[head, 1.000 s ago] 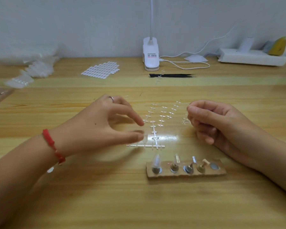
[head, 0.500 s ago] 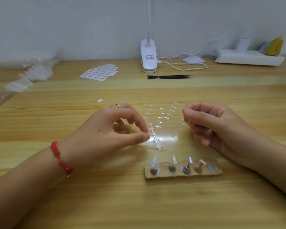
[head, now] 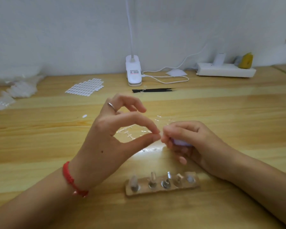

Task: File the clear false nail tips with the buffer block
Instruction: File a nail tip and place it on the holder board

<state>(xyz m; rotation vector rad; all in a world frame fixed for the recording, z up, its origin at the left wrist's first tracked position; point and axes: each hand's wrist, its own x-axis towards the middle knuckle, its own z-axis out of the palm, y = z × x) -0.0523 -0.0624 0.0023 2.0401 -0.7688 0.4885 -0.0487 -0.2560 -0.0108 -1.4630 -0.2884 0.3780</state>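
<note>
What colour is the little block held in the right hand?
Pale lilac: the buffer block in the right hand, head view.

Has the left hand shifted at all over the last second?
Yes. Judged against the cardboard holder, the left hand has moved right, its pinched fingertips from above the holder's left end toward its middle, meeting the right hand.

Clip lamp (head: 133, 72) at back ctr of table (head: 221, 113), tweezers (head: 153, 90) just in front. Sheet of tabs (head: 84, 87) to lamp's L, plastic bags (head: 15, 90) further L. Power strip (head: 225, 71) back R, cable (head: 165, 78) btwn it & lamp. Cardboard holder (head: 162, 183) nearest, ctr; nail-tip sprue (head: 129, 133) behind it. L hand (head: 116, 138) & R hand (head: 193, 141) meet above sprue, buffer block (head: 180, 142) in R.
</note>
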